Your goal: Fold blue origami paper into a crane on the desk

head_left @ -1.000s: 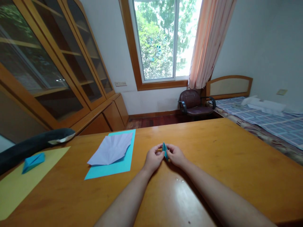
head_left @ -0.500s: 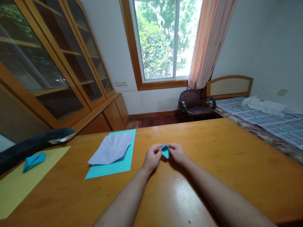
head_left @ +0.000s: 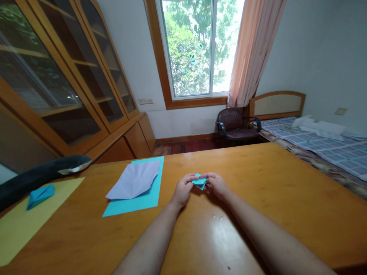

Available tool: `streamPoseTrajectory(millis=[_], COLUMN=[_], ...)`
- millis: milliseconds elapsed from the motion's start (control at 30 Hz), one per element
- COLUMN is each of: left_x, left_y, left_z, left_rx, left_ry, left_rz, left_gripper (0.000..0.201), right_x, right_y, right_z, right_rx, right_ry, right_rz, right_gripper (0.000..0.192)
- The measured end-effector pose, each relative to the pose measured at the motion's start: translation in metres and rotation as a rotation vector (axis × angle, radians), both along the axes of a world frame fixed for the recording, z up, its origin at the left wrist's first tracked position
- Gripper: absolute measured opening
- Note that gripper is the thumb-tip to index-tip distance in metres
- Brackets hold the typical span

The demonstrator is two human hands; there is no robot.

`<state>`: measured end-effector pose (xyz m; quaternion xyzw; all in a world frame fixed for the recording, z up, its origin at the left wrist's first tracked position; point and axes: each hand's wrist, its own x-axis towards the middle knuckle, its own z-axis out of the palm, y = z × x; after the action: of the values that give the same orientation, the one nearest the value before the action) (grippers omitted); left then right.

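A small piece of folded turquoise paper is held just above the wooden table, between both hands. My left hand pinches its left side, with the thumb along the upper face. On the other side my right hand is closed on the right edge, its fingertips partly under the paper. A slit of shadow shows between the paper's layers at the front. Fingers hide some of the paper's back and sides.
Left of my hands, a creased white paper lies over a turquoise sheet. Farther left, a blue folded paper rests on a yellow sheet. A dark padded object lies behind it. Beyond the table stands a brown armchair.
The turquoise paper has been turned in my fingers; it shows a wider, flatter face with layers parted at the front. Both hands stay in nearly the same place.
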<state>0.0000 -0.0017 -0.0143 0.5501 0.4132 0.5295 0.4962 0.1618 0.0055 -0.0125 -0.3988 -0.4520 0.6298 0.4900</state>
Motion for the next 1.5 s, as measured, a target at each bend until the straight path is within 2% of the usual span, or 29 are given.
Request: streamPoseTrajectory(millis=[167, 300, 367, 467, 533, 667, 833, 1033, 1100, 1200, 1300, 1500], left_x=[0.004, 0.009, 0.011, 0.012, 0.011, 0.009, 0.011, 0.011, 0.010, 0.009, 0.009, 0.008], left_y=[-0.001, -0.001, 0.000, 0.002, 0.003, 0.004, 0.002, -0.005, -0.007, -0.009, -0.009, -0.011], left_z=[-0.001, -0.003, -0.006, -0.009, -0.010, -0.014, -0.015, 0.000, 0.004, 0.006, 0.006, 0.012], left_rx=[-0.100, -0.077, -0.038, 0.001, 0.023, 0.051, 0.054, 0.103, 0.042, -0.088, -0.163, -0.278], left_ry=[0.046, 0.004, -0.029, -0.056, -0.049, -0.013, -0.012, 0.061, -0.006, -0.212, -0.347, -0.331], left_rz=[0.006, 0.069, 0.107, 0.143, 0.163, 0.201, 0.141, 0.011, -0.070, -0.159, -0.140, -0.123], left_gripper=[0.021, 0.026, 0.035, 0.056, 0.060, 0.048, 0.036, 0.029, 0.030, 0.033, 0.030, 0.033], right_x=[-0.002, -0.008, -0.011, -0.013, -0.013, -0.014, -0.015, -0.011, -0.009, -0.007, -0.005, -0.003], right_y=[0.002, 0.007, 0.009, 0.009, 0.008, 0.005, 0.005, 0.008, 0.007, 0.004, -0.001, -0.004], right_z=[-0.006, -0.015, -0.020, -0.024, -0.024, -0.020, -0.017, -0.015, -0.012, -0.007, 0.000, 0.007], right_rx=[0.138, 0.175, 0.178, 0.185, 0.169, 0.139, 0.126, 0.146, 0.143, 0.130, 0.099, 0.096], right_ry=[-0.132, -0.082, -0.138, -0.248, -0.277, -0.288, -0.239, -0.201, -0.170, -0.137, -0.112, -0.101], right_rz=[-0.019, -0.100, -0.178, -0.253, -0.231, -0.137, -0.127, -0.173, -0.175, -0.154, -0.103, -0.056], right_gripper=[0.024, 0.040, 0.043, 0.031, 0.027, 0.031, 0.032, 0.028, 0.027, 0.026, 0.028, 0.030])
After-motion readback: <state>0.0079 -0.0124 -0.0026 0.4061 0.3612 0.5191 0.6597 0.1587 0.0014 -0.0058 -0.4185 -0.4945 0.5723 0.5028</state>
